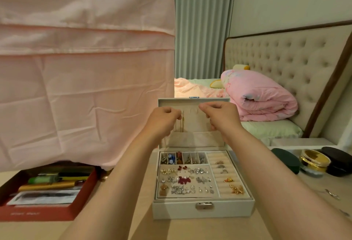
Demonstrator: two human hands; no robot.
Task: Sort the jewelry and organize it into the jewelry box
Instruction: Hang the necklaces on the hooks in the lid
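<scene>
Both hands up at the open lid of jewelry box (181, 209). left hand (163, 120) fingers pinch narrow on top of gold chain (182, 125); right hand (219, 115) fingers curled tight, contents can't tell. Lid hooks (191, 110) sit between the 2 pinches: seat chain on 1 hook, tail into pocket (192, 139) below fingers

Open tabletop (190, 230) before jewelry box (203, 209), red tray (38, 213) left, jars (314, 161) right, upright lid (190, 138) behind

Both my bare arms stretch forward, my left hand (162, 119) and right hand (219, 117) raised level, slightly apart, fingers curled into pinches against the thumbs.
</scene>
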